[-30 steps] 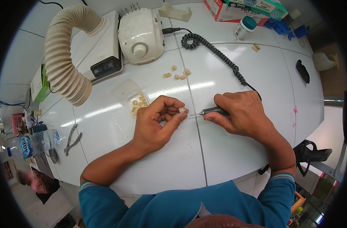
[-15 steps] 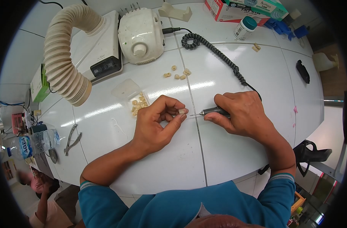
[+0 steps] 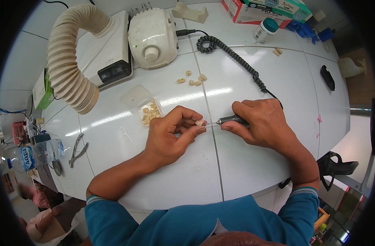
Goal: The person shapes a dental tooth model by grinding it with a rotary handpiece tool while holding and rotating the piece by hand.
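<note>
My left hand pinches a small whitish tooth-like piece between thumb and fingertips. My right hand is wrapped round a dark rotary handpiece, its thin metal bit pointing left at the piece. The bit's tip is at or very close to the piece; contact cannot be made out. Behind my left hand, an open clear box holds several cream pieces. Several more loose pieces lie on the white table beyond my hands. A coiled black cord joins the handpiece to a white control unit.
A ribbed hose arches over the left side. Pliers and a water bottle are at the left. A green-capped jar and mask boxes stand at the back right. Two people are at the lower left.
The piece in my left hand has turned and moved slightly right, closer to the bit. My right hand has barely moved. A second person has come into view at the lower left.
</note>
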Tool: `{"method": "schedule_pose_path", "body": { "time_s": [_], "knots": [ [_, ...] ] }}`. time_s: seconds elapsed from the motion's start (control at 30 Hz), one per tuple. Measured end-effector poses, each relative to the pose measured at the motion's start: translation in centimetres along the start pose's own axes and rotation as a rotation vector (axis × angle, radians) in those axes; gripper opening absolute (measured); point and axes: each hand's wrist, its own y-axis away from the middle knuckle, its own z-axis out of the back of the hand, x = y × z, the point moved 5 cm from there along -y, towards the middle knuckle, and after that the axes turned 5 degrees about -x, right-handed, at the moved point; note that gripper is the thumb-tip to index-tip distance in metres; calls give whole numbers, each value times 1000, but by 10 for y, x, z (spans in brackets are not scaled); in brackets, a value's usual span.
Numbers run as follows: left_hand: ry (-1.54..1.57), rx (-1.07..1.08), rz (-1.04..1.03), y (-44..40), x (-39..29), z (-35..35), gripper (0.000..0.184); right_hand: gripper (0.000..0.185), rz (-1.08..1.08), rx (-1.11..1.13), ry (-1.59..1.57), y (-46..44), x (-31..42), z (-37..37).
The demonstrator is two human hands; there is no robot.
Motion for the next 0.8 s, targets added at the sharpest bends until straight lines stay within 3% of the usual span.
{"method": "schedule_pose_path", "body": {
  "time_s": [0.3,0.8],
  "knots": [
    [-116,-27,-159,-1,-7,2,16,60,-5,-55,-24,1,-1,0],
    [-28,-18,-86,-1,-6,-2,18,60,12,-74,6,1,2,-3]
  ]
}}
